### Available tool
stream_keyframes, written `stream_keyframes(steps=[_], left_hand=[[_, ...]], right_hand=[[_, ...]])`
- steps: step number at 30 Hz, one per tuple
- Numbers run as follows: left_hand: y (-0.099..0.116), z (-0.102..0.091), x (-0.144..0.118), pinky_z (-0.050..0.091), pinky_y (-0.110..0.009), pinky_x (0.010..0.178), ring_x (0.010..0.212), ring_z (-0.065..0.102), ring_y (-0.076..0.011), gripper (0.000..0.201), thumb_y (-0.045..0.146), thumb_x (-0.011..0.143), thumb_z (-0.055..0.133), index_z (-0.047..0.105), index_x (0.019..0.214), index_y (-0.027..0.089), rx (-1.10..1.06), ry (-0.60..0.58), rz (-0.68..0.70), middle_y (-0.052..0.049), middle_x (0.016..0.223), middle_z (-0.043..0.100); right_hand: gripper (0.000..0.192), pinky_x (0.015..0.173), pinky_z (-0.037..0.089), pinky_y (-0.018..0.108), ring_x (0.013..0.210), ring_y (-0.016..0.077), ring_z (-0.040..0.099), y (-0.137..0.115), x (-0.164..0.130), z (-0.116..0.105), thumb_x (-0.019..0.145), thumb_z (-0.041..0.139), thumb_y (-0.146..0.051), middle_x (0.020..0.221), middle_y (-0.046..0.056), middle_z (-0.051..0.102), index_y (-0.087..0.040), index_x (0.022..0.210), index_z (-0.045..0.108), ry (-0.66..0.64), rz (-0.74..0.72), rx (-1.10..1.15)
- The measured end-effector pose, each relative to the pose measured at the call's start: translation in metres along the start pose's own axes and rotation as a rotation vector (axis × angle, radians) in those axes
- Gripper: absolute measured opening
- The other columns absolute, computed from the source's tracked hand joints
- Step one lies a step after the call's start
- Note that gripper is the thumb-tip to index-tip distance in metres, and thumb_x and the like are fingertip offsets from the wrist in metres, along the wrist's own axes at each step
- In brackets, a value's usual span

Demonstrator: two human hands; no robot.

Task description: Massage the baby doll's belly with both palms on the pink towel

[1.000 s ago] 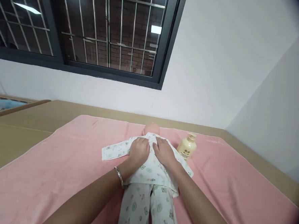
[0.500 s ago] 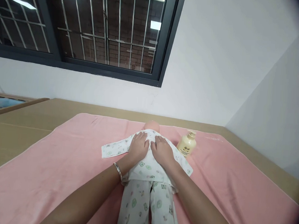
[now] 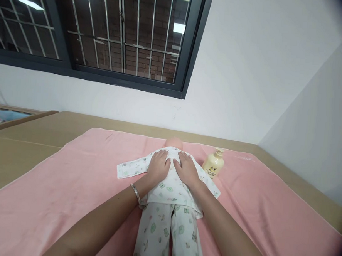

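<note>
Baby doll [image 3: 169, 205] lies lengthwise on the pink blanket [image 3: 69, 187], head [image 3: 174, 143] toward the far edge by the wall, legs toward the near edge; only the bald back or crown of the head shows, so which way it faces cannot be told. It wears a white printed top [image 3: 170, 188] and matching trousers [image 3: 167, 236]; one sleeve [image 3: 130, 168] lies stretched flat toward the blanket's left side, the other runs toward the right under the forearm. Left hand [image 3: 157, 167] rests palm down on the upper part of the top, left of the midline, fingers spread flat and pointing at the head, gripping nothing; a thin bangle [image 3: 135, 192] sits at the wrist. Right hand [image 3: 187, 170] lies the same way just right of the midline, fingers extended and flat on the cloth, nothing grasped. The two hands sit side by side, thumbs near each other with a narrow strip of fabric between. Cream lotion bottle [image 3: 213, 164] stands on the blanket near the far edge, just right of the doll's shoulder, close to but apart from the right hand. The blanket covers a tan bed surface [image 3: 22, 146] that meets the white wall [image 3: 249, 78]; a dark-framed barred window [image 3: 107, 35] sits above the far left.
</note>
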State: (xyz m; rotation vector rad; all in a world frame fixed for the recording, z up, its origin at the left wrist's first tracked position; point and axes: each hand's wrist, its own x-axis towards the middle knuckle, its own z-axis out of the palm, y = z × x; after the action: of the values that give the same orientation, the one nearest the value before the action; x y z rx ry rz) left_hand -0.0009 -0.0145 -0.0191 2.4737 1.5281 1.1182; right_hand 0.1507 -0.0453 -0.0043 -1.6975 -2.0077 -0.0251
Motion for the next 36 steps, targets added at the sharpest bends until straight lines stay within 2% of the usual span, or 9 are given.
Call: stream_keyframes(steps=[10,17,21,25,30,33,36], left_hand=[[0.000,0.000,0.000,0.034,-0.044,0.114,0.128,0.050,-0.0263,0.041,0.025,0.093,0.039,0.058,0.126,0.010,-0.023,0.001,-0.005,-0.013,0.135,0.058],[-0.005,0.002,0.000,0.035,-0.047,0.114,0.128,0.050,-0.0267,0.041,0.025,0.093,0.039,0.059,0.126,0.012,-0.055,0.007,-0.004,-0.013,0.133,0.060],[-0.011,0.004,0.002,0.036,-0.047,0.113,0.129,0.050,-0.0256,0.042,0.028,0.094,0.036,0.059,0.126,0.013,-0.092,0.012,-0.012,-0.012,0.134,0.059],[-0.007,0.004,0.000,0.035,-0.048,0.113,0.130,0.049,-0.0266,0.046,0.031,0.097,0.029,0.057,0.128,0.010,-0.066,0.017,-0.036,-0.014,0.135,0.058],[0.012,-0.002,-0.009,0.038,-0.049,0.110,0.129,0.050,-0.0313,0.045,0.027,0.095,0.033,0.058,0.126,0.007,0.097,0.010,-0.013,-0.018,0.132,0.059],[0.015,-0.005,-0.014,0.038,-0.050,0.110,0.127,0.052,-0.0311,0.045,0.026,0.095,0.032,0.060,0.124,0.008,0.109,0.013,0.006,-0.017,0.130,0.061],[0.009,-0.002,-0.015,0.036,-0.050,0.112,0.130,0.049,-0.0295,0.046,0.031,0.096,0.031,0.058,0.127,0.010,0.001,0.055,-0.058,-0.016,0.134,0.058]], right_hand=[[0.054,0.117,0.020,0.040,0.139,0.0246,0.034,-0.002,0.000,-0.002,0.100,0.030,-0.041,0.146,0.013,0.044,-0.009,0.142,0.043,-0.011,0.012,-0.044],[0.060,0.115,0.022,0.047,0.138,0.0329,0.036,-0.042,-0.019,-0.014,0.100,0.028,-0.036,0.146,0.025,0.039,0.003,0.144,0.036,-0.091,0.149,-0.254],[0.057,0.113,0.025,0.050,0.138,0.0364,0.034,-0.057,-0.030,-0.021,0.097,0.034,-0.031,0.148,0.027,0.036,-0.001,0.146,0.035,-0.130,0.062,-0.274],[0.052,0.114,0.025,0.047,0.141,0.0328,0.030,-0.041,-0.019,-0.020,0.097,0.033,-0.025,0.151,0.022,0.033,-0.008,0.146,0.039,-0.131,-0.009,-0.142],[0.054,0.118,0.016,0.044,0.143,0.0254,0.027,-0.007,0.003,-0.011,0.100,0.029,-0.038,0.152,0.015,0.035,-0.012,0.146,0.039,-0.059,0.027,0.031],[0.055,0.118,0.015,0.046,0.143,0.0272,0.026,-0.008,0.003,-0.010,0.099,0.030,-0.038,0.151,0.017,0.035,-0.010,0.146,0.039,-0.036,0.049,0.033],[0.055,0.118,0.015,0.046,0.146,0.0294,0.019,-0.021,-0.003,-0.013,0.097,0.035,-0.034,0.154,0.018,0.028,-0.008,0.146,0.038,0.035,0.036,0.028]])
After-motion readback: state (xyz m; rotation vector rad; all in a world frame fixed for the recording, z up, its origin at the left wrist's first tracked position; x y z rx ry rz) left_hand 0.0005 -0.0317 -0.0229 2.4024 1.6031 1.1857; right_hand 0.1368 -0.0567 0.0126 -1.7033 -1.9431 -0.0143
